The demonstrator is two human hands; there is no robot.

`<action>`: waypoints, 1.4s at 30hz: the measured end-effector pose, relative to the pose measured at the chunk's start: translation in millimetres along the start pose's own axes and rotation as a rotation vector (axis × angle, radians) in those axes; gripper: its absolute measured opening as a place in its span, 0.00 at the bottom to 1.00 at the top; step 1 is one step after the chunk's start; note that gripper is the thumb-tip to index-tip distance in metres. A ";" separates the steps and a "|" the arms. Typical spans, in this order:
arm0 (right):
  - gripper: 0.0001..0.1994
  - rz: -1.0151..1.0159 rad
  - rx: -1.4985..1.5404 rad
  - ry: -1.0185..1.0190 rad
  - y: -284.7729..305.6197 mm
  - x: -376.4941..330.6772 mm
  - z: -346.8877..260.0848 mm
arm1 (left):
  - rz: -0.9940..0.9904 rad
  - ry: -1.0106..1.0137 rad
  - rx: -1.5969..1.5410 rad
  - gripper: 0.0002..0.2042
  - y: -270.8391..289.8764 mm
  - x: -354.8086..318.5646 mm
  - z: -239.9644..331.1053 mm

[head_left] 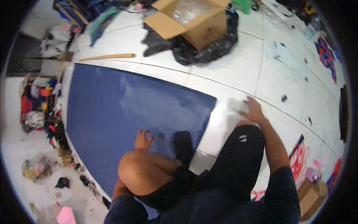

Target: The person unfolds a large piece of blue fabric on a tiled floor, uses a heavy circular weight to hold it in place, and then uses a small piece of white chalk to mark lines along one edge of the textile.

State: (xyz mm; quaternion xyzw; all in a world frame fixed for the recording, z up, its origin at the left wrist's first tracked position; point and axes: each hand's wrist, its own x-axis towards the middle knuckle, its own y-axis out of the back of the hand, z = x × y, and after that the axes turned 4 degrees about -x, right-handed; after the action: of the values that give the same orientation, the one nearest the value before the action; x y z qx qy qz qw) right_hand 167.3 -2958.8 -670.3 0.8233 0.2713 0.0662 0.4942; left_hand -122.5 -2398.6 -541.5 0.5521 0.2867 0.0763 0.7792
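Observation:
A large dark blue sheet (112, 100), seemingly smooth and slightly shiny, lies spread over the tiled floor in front of me and to my left. Over the sheet, beside my bent left knee, is my left hand (143, 140); its fingers are apart and nothing is in them. My right hand (253, 111) is held out past my right knee, just beyond the sheet's right corner, over white tile. Its fingers are spread and hold nothing. My foot in a black sock (183, 147) rests on the sheet's near right part.
An open cardboard box (205, 31) with clear plastic inside stands on black plastic (179, 52) at the far side. A wooden stick (108, 57) lies beyond the sheet. Heaped items (41, 93) line the left. Red-and-white strips (300, 158) and another box (311, 198) sit at right.

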 end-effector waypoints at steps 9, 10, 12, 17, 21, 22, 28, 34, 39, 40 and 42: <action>0.35 -0.220 -0.197 -0.157 129.5 105.5 -57.9 | 0.131 -0.638 0.108 0.41 -71.5 182.4 118.5; 0.34 -0.224 -0.125 -0.136 121.8 113.3 -78.2 | 0.109 -0.625 0.111 0.41 -76.9 191.9 124.0; 0.35 -0.206 -0.031 -0.193 73.7 111.7 -92.2 | 0.058 -0.626 0.095 0.43 -97.7 201.9 138.3; 0.44 -0.320 0.265 -0.313 -15.1 111.9 -170.7 | 0.022 -0.686 0.047 0.44 -93.8 204.5 137.4; 0.44 -0.275 0.216 -0.408 -53.6 125.4 -199.0 | 0.062 -0.696 0.052 0.43 -99.5 210.0 122.5; 0.44 -0.286 0.274 -0.458 -51.4 131.3 -201.6 | 0.069 -0.680 0.068 0.43 -102.0 211.1 118.8; 0.39 -0.341 0.199 -0.331 -43.0 124.6 -197.6 | 0.193 -0.692 -0.066 0.37 -98.1 208.1 129.3; 0.34 -0.379 0.244 -0.225 -16.3 108.5 -248.6 | 0.132 -0.415 -0.515 0.25 -78.5 178.3 132.1; 0.30 -0.285 0.158 0.010 -29.5 73.8 -317.7 | 0.425 -0.494 -0.584 0.21 -40.2 181.0 153.4; 0.30 -0.288 0.152 0.045 -33.8 67.9 -327.9 | 0.483 -0.645 -0.451 0.20 -24.8 183.5 157.9; 0.30 -0.209 0.127 0.131 -47.6 56.0 -337.8 | 0.179 -0.628 -0.348 0.21 -13.6 175.8 165.2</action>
State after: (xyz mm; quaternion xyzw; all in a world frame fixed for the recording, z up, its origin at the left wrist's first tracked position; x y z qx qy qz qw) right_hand 69.1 -2650.0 -549.9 0.8142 0.3906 0.0506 0.4266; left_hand 107.4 -2462.1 -580.2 0.4309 -0.0329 0.0186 0.9016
